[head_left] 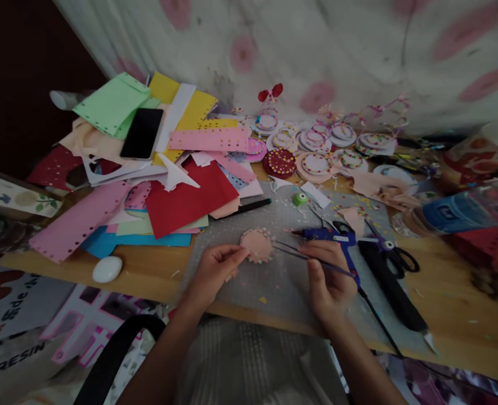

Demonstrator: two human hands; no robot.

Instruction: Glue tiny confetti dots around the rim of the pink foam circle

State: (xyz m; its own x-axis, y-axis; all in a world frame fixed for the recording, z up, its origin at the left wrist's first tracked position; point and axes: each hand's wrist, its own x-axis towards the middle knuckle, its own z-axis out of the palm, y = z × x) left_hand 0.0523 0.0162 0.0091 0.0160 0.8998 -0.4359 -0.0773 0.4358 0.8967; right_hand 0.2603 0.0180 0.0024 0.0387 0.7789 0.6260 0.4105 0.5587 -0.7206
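My left hand [217, 269] pinches the left edge of a round pink paper disc [257, 245] rimmed with small coloured dots, held just above a grey cutting mat [274, 281]. My right hand [328, 275] is closed on thin metal tweezers [293, 252] whose tips point left at the disc's right edge. A blue glue gun [337, 239] lies just behind my right hand, its nozzle pointing left.
Coloured paper sheets [181, 202] and a black phone [142, 133] are piled at the back left. Several finished decorated discs [316, 147] lie at the back. Scissors [390, 253], a black knife [394, 295], a green punch [300, 198], a white oval object [107, 269] and a bottle [455, 212] surround the mat.
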